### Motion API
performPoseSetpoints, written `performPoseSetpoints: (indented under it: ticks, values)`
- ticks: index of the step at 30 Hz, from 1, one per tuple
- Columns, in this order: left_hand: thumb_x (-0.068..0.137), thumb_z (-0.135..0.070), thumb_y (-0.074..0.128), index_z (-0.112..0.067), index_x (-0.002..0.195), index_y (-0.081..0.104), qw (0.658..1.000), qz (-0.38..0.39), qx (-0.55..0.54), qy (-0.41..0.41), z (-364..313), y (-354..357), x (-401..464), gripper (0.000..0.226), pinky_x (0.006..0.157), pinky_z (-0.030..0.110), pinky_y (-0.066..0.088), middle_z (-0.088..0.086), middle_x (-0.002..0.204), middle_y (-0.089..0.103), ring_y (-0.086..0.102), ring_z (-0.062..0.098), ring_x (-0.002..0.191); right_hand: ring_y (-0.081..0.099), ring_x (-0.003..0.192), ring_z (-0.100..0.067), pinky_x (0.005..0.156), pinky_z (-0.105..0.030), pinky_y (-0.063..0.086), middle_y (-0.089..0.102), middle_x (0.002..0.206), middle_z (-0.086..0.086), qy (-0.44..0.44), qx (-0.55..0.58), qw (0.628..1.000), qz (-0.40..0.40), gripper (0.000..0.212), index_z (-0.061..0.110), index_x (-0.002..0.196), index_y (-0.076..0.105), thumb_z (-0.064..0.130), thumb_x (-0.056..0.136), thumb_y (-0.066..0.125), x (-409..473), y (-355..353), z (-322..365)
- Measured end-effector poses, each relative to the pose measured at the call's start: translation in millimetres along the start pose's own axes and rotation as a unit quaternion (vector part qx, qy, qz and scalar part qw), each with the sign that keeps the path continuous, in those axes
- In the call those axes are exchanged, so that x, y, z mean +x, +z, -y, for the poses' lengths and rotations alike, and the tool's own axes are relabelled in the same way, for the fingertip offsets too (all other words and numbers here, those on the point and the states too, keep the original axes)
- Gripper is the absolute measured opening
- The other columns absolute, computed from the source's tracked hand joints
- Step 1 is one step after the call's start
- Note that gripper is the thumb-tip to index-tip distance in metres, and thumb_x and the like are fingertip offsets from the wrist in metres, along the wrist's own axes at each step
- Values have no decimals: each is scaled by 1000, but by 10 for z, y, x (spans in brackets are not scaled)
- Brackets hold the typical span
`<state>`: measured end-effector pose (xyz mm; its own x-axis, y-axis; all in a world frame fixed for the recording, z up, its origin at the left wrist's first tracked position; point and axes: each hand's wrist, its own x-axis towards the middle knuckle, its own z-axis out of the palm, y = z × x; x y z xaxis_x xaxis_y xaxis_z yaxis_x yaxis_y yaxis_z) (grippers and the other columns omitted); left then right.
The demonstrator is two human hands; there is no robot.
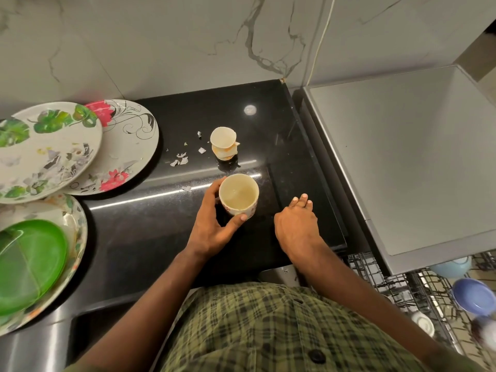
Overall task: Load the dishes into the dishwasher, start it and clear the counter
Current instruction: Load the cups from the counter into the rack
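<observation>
Left hand (214, 226): wrapped around one cream cup (238, 196), thumb on its near side, fingers behind
Right hand (296, 226): holding nothing, fingers straight and together, palm down on the counter (161, 237), at 3 o'clock of the cup
Cups: two on the black counter; the second, a small cup (223, 143), stands at 12 o'clock of the held one
Plates: three floral ones at 9 o'clock, a leaf plate (45, 151) overlapping a red-flower plate (128, 146); one green plate (29, 264) lies on the third
Scraps (179, 159): several small bits between plates and small cup
Dishwasher rack (402, 291): at 4 o'clock, two blue bowls (473, 296) inside
</observation>
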<state>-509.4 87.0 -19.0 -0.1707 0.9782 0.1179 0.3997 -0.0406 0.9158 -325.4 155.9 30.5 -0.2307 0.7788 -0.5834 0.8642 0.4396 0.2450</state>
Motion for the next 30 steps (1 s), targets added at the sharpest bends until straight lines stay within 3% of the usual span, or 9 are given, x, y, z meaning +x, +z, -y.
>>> performPoseSetpoints:
  ticks: [5,9,12,14,18,21,24,27,30]
  values:
    - [72,-41,94,-32,144,47,998,19,37,36,-34,89,79,86,108,49,44,-6,137,49,46,25,132,17,153,-53,117,-52,37,15,164,-37,-21,-28,999,16,50,3,153,41,13,106,52,-119,-145,-80]
    - [71,-40,96,-33,143,48,999,42,6,19,-66,181,114,87,109,50,45,-7,138,53,50,22,133,61,123,-34,93,-43,52,59,142,-15,-19,144,983,-111,35,19,130,64,25,97,53,-159,-164,-313]
    - [72,-36,96,-30,146,48,999,49,-13,7,-94,179,121,88,109,50,48,-11,140,59,57,18,132,65,107,-17,90,-36,56,70,120,3,-88,374,860,-336,28,21,125,66,24,100,55,-190,-138,-391]
    - [74,-35,95,-34,145,48,999,47,-12,18,-124,166,133,85,106,50,50,-10,139,61,60,19,129,59,106,-14,92,-36,52,67,112,4,-201,400,806,-388,18,17,115,66,27,102,59,-250,-185,-258]
    - [80,-42,81,-35,146,46,998,57,2,40,-131,158,135,75,104,55,51,-5,139,59,61,24,128,61,108,-19,120,-43,32,71,101,-3,-272,173,887,-331,57,14,105,68,65,101,43,-196,-181,54]
    - [84,-41,78,-36,147,44,997,61,17,40,-108,160,132,72,109,53,48,-7,143,57,57,22,133,59,112,-20,113,-41,38,71,109,-5,-213,89,942,-242,76,16,114,65,80,95,30,-186,-263,142]
    - [85,-36,77,-48,148,40,996,57,38,54,-93,154,135,73,112,52,46,-9,145,55,55,20,136,59,114,-23,99,-42,47,68,118,-7,-215,109,952,-191,67,16,123,63,73,97,37,-193,-377,179]
    - [82,-26,80,-30,150,43,995,54,47,67,-45,177,122,78,112,47,46,-8,146,55,55,18,136,59,115,-24,101,-41,47,64,127,-7,-244,130,952,-132,44,20,126,63,53,101,48,-168,-472,77]
    - [82,-29,81,-17,149,46,992,76,74,74,-39,216,137,76,113,44,44,-7,147,54,53,14,136,61,108,-22,98,-38,46,66,118,-2,-234,121,959,-109,40,21,120,63,53,98,55,-182,-491,5]
